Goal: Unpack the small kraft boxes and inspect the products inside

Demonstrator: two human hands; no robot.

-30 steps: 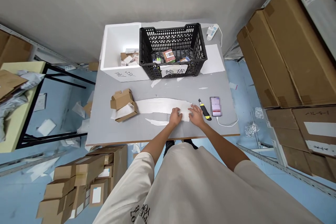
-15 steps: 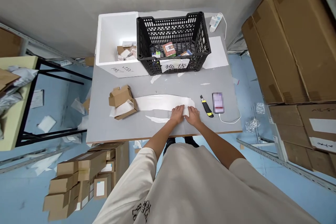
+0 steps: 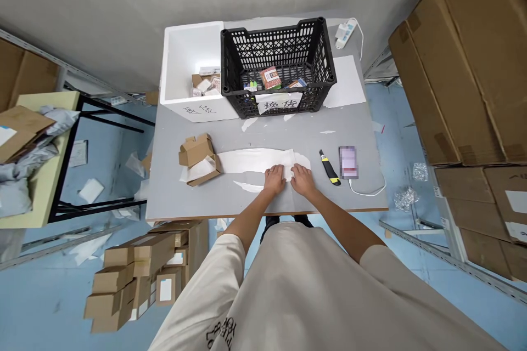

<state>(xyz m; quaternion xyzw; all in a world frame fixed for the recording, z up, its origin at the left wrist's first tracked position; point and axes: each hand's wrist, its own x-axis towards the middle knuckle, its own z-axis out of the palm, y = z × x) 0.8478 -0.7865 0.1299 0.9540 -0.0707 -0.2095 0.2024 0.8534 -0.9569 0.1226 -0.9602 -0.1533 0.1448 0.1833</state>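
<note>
My left hand point(image 3: 274, 178) and my right hand point(image 3: 302, 179) lie side by side on the right end of a long white strip of paper point(image 3: 251, 161) that stretches across the grey table point(image 3: 263, 137). Both hands have their fingers curled down onto the paper, pinching its end between them. An opened small brown cardboard box point(image 3: 198, 157) sits at the strip's left end. A yellow and black utility knife point(image 3: 330, 167) lies just right of my right hand, apart from it.
A phone point(image 3: 348, 162) on a white cable lies beside the knife. At the back stand a white foam box point(image 3: 189, 73) and a black plastic crate point(image 3: 278, 65), both holding small packages. Large cartons point(image 3: 465, 66) fill shelves on the right; small boxes point(image 3: 135, 279) are stacked on the floor.
My hands have drawn closer together on the end of the white strip. The right hand moved left, away from the knife. The camera view shifted slightly.
</note>
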